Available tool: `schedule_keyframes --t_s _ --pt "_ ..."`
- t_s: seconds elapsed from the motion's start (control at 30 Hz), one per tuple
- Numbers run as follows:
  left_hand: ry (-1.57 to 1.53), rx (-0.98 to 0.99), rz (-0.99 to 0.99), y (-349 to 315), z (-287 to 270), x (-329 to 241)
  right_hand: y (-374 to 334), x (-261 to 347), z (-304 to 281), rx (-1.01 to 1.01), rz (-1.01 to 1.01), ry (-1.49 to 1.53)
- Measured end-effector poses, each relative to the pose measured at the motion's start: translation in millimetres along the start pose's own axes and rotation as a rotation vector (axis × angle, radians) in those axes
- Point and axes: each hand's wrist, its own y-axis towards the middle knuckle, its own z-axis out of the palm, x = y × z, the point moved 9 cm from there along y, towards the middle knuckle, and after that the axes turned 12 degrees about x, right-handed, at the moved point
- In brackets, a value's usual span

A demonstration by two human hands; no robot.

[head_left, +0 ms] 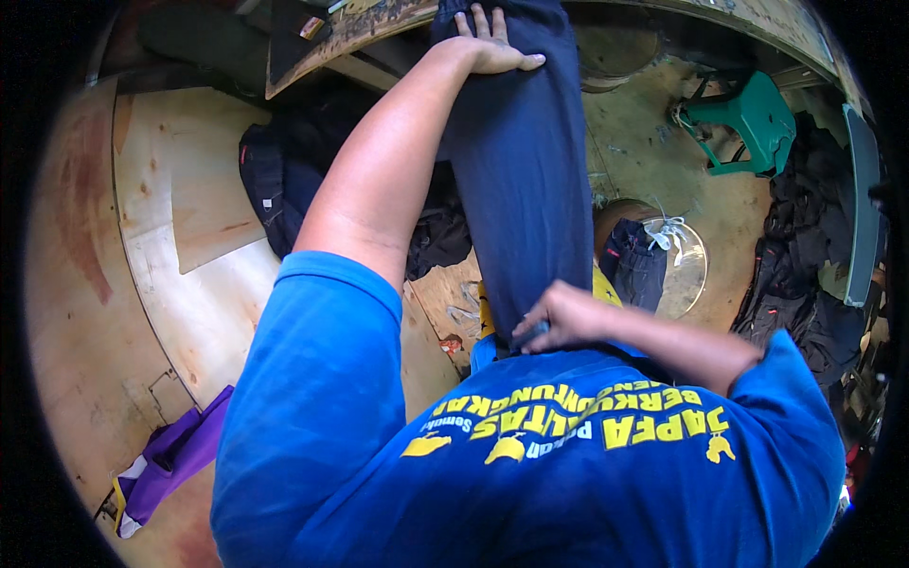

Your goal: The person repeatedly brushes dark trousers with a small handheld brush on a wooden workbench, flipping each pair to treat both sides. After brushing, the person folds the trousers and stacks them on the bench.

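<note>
A long dark navy garment, apparently a trouser leg, stretches from the wooden table edge at the far side down toward my lap. My left hand lies on its far end, palm down with fingers spread, pressing the cloth. Close to my body, my right hand is closed at the near end of the cloth. A small dark piece shows under its fingers; whether this is a tool or bunched cloth is unclear. Yellow patterned fabric peeks out beside this hand.
A wooden table runs along the far side. At the right stand a green plastic stool and a heap of dark garments. A folded dark garment rests on a round top. More dark clothes and purple cloth lie left.
</note>
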Motion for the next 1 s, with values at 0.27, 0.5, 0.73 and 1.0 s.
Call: schedule_keyframes --t_s 0.27,0.5,0.73,1.0 --pt "0.006 0.034 0.061 -3.7 0.8 -3.5 6.4 -34.2 -140.5 -0.561 -0.088 -0.499" --pt "-0.011 -0.027 0.039 -0.7 -4.4 1.5 -1.5 -26.1 -22.7 0.117 0.077 -0.093" --pt "1.341 0.142 -0.063 8.4 16.4 6.3 -2.7 -21.2 -182.0 -0.685 0.055 -0.467" --pt "0.598 0.013 0.03 4.9 -1.4 -7.0 -114.2 -51.2 85.5 -0.733 0.307 0.28"
